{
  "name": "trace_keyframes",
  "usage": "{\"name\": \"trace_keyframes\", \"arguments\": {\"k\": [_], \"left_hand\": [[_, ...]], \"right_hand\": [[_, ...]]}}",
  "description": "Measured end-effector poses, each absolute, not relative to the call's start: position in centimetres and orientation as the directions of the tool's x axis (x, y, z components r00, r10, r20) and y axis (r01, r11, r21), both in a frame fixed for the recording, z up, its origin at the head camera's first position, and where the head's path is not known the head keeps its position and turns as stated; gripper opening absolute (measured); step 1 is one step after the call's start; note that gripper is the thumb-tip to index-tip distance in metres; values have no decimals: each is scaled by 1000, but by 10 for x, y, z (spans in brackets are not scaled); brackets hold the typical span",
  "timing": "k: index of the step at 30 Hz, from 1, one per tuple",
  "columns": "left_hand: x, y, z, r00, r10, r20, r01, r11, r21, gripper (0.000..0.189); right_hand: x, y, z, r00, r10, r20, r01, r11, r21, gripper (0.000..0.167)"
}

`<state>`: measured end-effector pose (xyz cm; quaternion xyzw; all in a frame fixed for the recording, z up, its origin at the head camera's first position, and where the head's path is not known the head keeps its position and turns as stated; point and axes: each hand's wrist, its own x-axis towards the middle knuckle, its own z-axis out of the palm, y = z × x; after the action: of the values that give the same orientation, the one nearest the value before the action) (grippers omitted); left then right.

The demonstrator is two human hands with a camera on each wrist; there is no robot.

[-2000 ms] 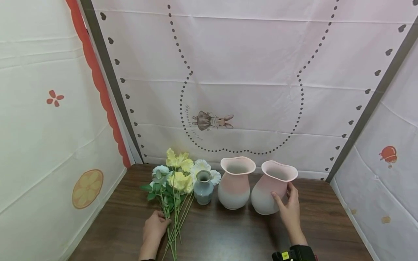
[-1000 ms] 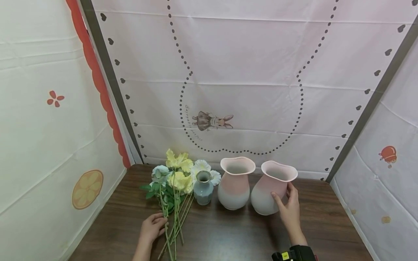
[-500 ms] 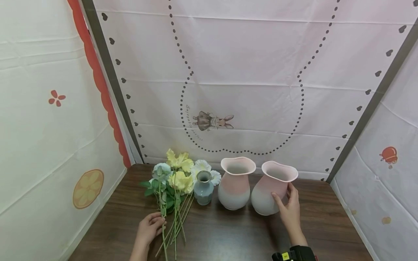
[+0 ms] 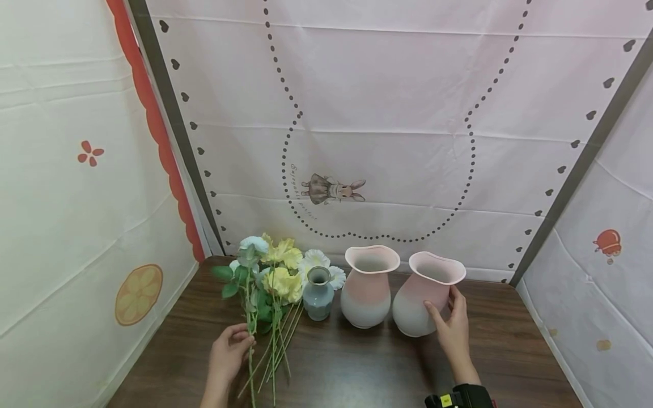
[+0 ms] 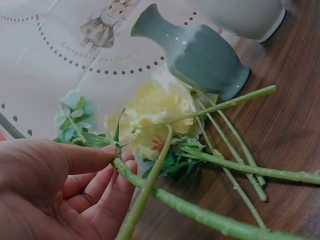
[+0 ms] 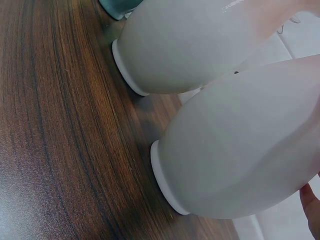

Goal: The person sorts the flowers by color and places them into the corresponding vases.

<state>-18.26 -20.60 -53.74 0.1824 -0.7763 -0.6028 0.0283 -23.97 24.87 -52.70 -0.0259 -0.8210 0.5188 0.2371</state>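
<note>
Flowers [image 4: 282, 285] are outside all three vases [image 4: 365, 297].

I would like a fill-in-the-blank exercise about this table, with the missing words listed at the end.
The left hand pinches the ____ of a pale blue flower.
The right hand grips the rightmost vase, whose upper part is ____.
In all, ____ vases stand on the table.
The cloth behind the table bears a printed ____ in a dress.
Missing words: stem, pink, three, rabbit.

brown wood table [image 4: 357, 374] | on it: blue vase [image 4: 318, 300], pink-white vases [image 4: 414, 309], yellow flowers [image 4: 282, 284]
</note>
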Motion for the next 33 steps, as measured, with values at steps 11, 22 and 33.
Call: {"name": "trace_keyframes", "arguments": {"k": [11,22,33], "left_hand": [[-173,-195,-513,-920,-385,73,-150,517,842,34],[-174,-185,-500,-901,-407,151,-87,511,855,33],[-176,-175,-490,-890,-409,202,-20,477,879,34]], "right_hand": [[-240,249,-527,-887,293,356,-195,461,-866,76],[-239,249,-527,-887,290,360,-199,463,-864,75],[-239,248,-525,-886,291,361,-200,462,-864,75]]}}
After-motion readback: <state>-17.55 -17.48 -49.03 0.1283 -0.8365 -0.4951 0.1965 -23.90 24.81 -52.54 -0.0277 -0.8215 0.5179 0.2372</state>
